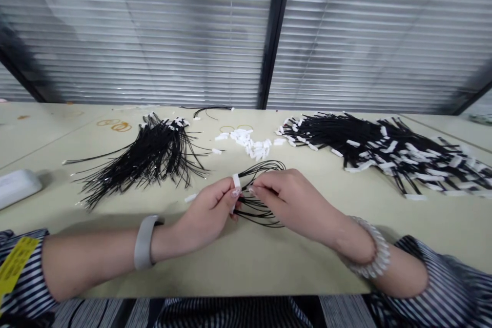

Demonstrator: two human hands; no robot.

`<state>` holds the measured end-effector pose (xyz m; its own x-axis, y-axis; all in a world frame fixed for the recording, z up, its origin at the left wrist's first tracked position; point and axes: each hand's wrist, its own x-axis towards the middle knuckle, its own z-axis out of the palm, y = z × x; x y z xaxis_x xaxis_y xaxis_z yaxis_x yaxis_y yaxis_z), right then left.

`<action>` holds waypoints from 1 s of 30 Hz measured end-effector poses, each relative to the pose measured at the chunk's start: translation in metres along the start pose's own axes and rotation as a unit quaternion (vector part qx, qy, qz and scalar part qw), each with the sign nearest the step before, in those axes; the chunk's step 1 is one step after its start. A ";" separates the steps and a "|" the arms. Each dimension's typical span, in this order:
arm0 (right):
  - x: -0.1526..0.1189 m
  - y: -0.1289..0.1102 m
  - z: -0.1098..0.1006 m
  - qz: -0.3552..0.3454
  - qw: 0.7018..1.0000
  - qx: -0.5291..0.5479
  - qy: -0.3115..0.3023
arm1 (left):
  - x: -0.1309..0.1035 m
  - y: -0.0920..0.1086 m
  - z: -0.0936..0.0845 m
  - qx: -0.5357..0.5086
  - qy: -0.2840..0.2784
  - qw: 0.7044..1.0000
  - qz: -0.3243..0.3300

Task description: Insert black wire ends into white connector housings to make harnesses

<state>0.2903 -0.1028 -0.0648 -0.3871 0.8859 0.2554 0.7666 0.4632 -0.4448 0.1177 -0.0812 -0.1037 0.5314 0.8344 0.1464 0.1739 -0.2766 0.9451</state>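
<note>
Near the table's front, my left hand [211, 205] pinches a long white connector [236, 180] between thumb and fingers. Thin black wires [261, 206] run from it to the right in loops. My right hand [286, 200] is closed at the wires just right of the connector, thumb and index fingertip together; the fingertips cover whatever part they grip. Behind the hands lies a small heap of white connectors [257, 148].
On the pale table [184, 261], a pile of black wires [149, 156] lies at left and a larger bundle with white connectors [369, 138] at right. Yellow rubber bands [121, 126] lie behind the left pile. A white object [19, 187] sits at the far left. Window blinds [154, 36] stand behind.
</note>
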 end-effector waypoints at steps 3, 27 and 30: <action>0.000 0.000 0.001 -0.005 1.000 -0.005 0.012 | 0.000 0.000 0.000 -0.005 -0.005 1.000 -0.004; -0.003 0.000 0.014 -0.035 0.981 -0.191 0.023 | 0.000 -0.002 0.000 0.028 -0.021 0.999 -0.025; -0.003 0.000 0.015 -0.017 0.986 -0.163 0.029 | 0.001 -0.003 -0.001 0.027 -0.016 0.999 -0.029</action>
<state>0.2842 -0.1054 -0.0781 -0.3929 0.8627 0.3183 0.8812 0.4522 -0.1380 0.1172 -0.0792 -0.1062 0.5458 0.8339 0.0816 0.2499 -0.2550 0.9341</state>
